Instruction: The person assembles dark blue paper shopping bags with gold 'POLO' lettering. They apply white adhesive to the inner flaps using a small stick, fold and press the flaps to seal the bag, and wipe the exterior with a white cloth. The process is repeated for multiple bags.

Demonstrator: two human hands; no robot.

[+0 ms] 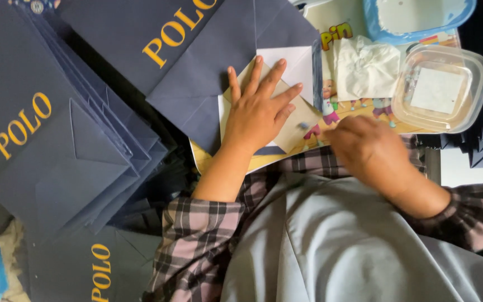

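Item: envelope folding, seen from beside the worker.

- Left hand: lying flat, fingers spread apart, pressing down on a half-folded envelope, clamped on nothing. The envelope's cream inside and white flap are showing; it is lying on a cartoon-printed board over the lap.
- Right hand: blurring at the envelope's right edge, fingers curling under. Whether they are pinching something I cannot tell.
- Navy envelopes, stack: fanning out to the left, each overlapping the next, gold lettering on the faces.
- Large navy sheet: lying above the left hand, touching the work piece's top edge.
- Clear plastic tub: sitting at the right of the board, a white square inside.
- Crumpled tissue: just beside the tub.
- Blue-rimmed tray: at the top edge.

Risks, as I am judging them: the board is resting on knees, so a shift of the legs is likely to tilt it and slide the tub off. The flat palm is holding by pressure alone; easing it may let the fold spring open or crease crooked. The fanned stack is leaning toward the lap and could slip with an elbow nudge.
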